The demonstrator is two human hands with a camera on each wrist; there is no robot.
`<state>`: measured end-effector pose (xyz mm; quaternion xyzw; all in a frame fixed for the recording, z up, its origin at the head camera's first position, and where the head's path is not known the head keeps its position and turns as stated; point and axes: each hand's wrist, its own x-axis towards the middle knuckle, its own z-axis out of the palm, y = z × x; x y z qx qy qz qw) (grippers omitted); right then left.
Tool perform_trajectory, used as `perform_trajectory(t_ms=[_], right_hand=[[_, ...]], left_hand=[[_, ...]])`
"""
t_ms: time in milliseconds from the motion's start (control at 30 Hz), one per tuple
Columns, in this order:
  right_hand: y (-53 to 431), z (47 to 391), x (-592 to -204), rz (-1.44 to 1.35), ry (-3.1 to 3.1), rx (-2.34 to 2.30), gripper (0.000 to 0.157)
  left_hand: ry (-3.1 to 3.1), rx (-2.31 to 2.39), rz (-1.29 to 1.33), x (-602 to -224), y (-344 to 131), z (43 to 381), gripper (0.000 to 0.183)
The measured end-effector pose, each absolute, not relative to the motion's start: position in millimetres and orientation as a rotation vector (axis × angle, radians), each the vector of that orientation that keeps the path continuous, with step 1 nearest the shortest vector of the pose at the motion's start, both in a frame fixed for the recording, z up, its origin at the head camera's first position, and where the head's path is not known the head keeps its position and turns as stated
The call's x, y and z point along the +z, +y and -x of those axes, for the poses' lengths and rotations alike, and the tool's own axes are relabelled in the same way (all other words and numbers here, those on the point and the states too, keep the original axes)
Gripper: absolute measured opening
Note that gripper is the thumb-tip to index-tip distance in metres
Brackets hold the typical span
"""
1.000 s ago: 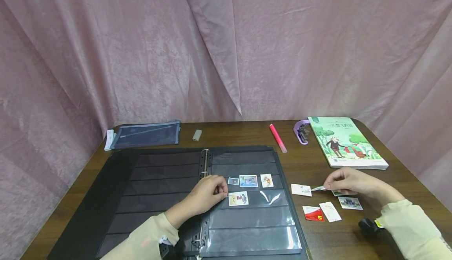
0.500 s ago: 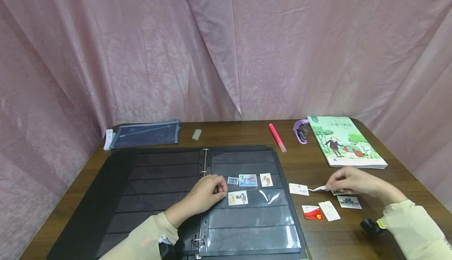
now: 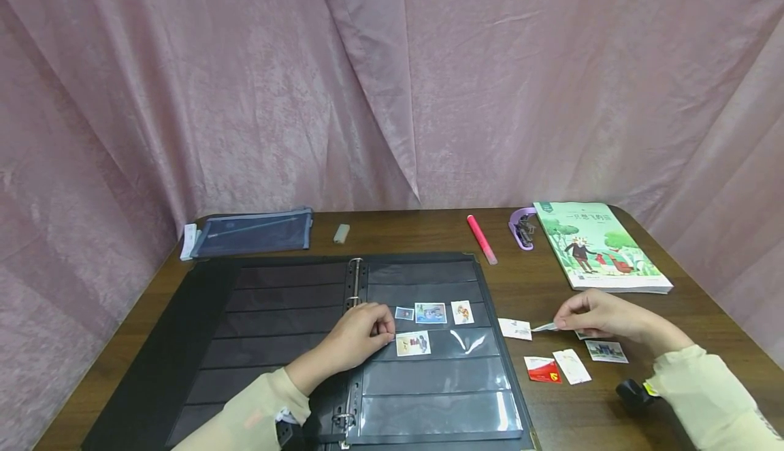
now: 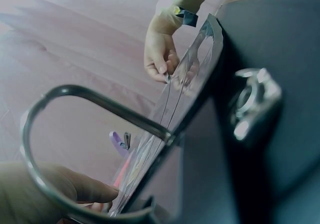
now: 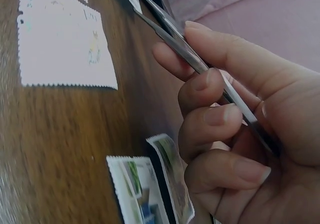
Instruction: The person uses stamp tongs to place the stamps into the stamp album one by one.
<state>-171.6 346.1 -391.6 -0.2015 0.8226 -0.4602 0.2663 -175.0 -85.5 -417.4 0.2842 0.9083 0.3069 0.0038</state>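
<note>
My right hand (image 3: 603, 316) holds metal tweezers (image 5: 182, 51) between thumb and curled fingers. Their tips are right at the edge of a white stamp (image 3: 514, 329) lying beside the album. On the other side, my left hand (image 3: 357, 334) pinches the inner edge of the clear pocket page (image 3: 437, 376) in the open black ring album (image 3: 141, 356). Several stamps, one of them a bear-coloured print (image 3: 462, 312), sit in that page's pockets, and one stamp (image 3: 413, 343) lies close to the left fingertips. A metal ring (image 4: 65, 91) arches in front of the left hand in its wrist view.
Right of the album lie a red-and-white stamp (image 3: 542, 369), a pale stamp (image 3: 572, 366) and a building stamp (image 3: 606, 351). Behind are a green book (image 3: 603, 247), purple-framed object (image 3: 523, 228), pink marker (image 3: 482, 239), small eraser-like block (image 3: 341, 234) and blue mesh pouch (image 3: 254, 235).
My right hand has shifted slightly left with the tweezers, and the white stamp at their tips has slid left toward the album. My left hand has stayed in place.
</note>
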Motion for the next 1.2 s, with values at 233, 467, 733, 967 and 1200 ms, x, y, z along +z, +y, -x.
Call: perform_trajectory(t_ms=[233,467,733,967,1200], right_hand=[[340.0,172.7,-391.9,0.598,2.205,-1.268,0.02],[339.0,171.4,-385.8,0.625,2.295,-1.226,0.018],[344.1,169.7,-367.1,0.676,2.374,-1.187,0.018],[338.1,169.4,-347.0,0.695,2.473,-1.143,0.015],[321.8,173.5,-335.8,0.687,2.591,-1.06,0.011]], left_hand=[[2.843,0.959,-0.887,-418.7,-85.1,175.9,0.017],[2.849,0.959,-0.888,-418.4,-84.9,175.5,0.017],[2.845,0.961,-0.886,-417.7,-85.7,175.2,0.016],[2.846,0.96,-0.888,-416.3,-86.3,175.1,0.016],[2.843,0.962,-0.89,-416.1,-85.5,174.5,0.016]])
